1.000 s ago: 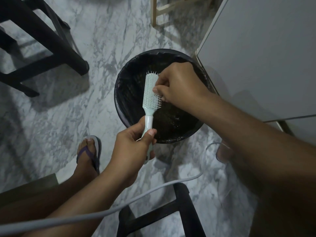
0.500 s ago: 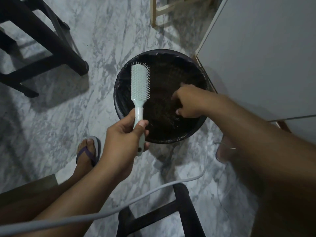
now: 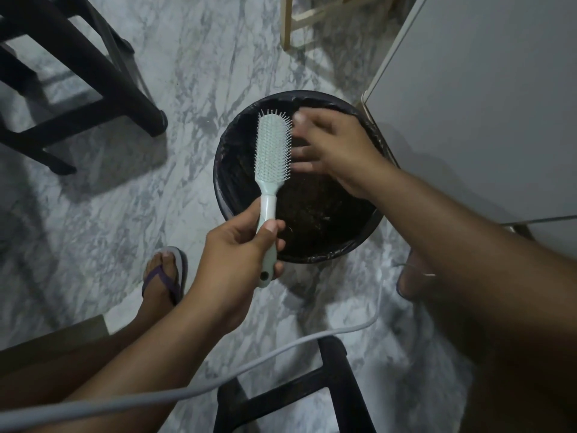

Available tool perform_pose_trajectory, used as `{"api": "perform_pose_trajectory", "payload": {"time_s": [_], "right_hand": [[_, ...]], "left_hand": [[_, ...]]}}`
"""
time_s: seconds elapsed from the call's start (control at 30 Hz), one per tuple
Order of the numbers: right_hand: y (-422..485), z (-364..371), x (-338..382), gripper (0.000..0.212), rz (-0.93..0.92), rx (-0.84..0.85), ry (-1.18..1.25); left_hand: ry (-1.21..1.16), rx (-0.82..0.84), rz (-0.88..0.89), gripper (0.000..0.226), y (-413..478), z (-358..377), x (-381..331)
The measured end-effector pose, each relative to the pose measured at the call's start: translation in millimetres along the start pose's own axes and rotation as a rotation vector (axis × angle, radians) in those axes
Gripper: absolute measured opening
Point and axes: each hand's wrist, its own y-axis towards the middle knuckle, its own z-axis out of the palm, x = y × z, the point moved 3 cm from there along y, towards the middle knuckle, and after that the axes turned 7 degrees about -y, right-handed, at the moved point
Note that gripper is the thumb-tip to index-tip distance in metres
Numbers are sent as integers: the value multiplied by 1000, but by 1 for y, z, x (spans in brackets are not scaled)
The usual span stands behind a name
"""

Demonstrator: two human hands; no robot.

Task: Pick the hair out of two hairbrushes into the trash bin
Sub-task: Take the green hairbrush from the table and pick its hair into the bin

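Nearest, the brush (image 3: 273, 151) is being gripped by the left hand (image 3: 237, 254), with fingers and thumb being curled round the handle and the head being pointed toward 12 o'clock, bristles up. It is being judged light and stiff, its smooth plastic handle perhaps slippery. The handle is best held firmly while hair is being pinched near the springy bristles' roots. At 3 o'clock of the head, the right hand (image 3: 334, 148) is being held spread and is blurred. Nothing is seen pinched, and contact with the bristles cannot be told. Beneath both, the bin (image 3: 231, 170) is being kept, the brush being held over its 9 o'clock side.
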Motion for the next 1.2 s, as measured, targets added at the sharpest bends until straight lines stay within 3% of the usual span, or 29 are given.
{"api": "perform_pose_trajectory", "payload": {"time_s": [0.1,0.2,0.33,0.4,0.6,0.77,0.8,0.87,0.97,1.2], "right_hand": [[-8,9,5,52,-51,124,-97],[-9,6,9,39,-129,88,-285],[-6,-4,13,42,-283,-7,-717],[-9,-8,20,30,-332,-28,-801],[-12,-26,32,28,-451,-241,-911],[-8,-50,48,37,-570,-515,-809],[-9,-52,51,35,-600,-501,-817],[-16,-41,49,33,-587,-282,-846],[-25,-17,33,67,-472,49,-957],[-14,-16,26,18,-369,67,-848]], "left_hand": [[4,32,-46,38,-4,1,6],[16,27,-76,39,-8,2,13],[31,32,-68,42,-10,3,19],[36,36,-67,42,-12,4,19],[64,57,-11,41,-12,9,10],[41,40,-43,41,-13,6,11],[51,40,-44,41,-13,5,12],[73,42,-31,41,-12,2,13],[156,49,1,43,-11,0,14],[235,-12,-3,43,-14,-2,29]]}}
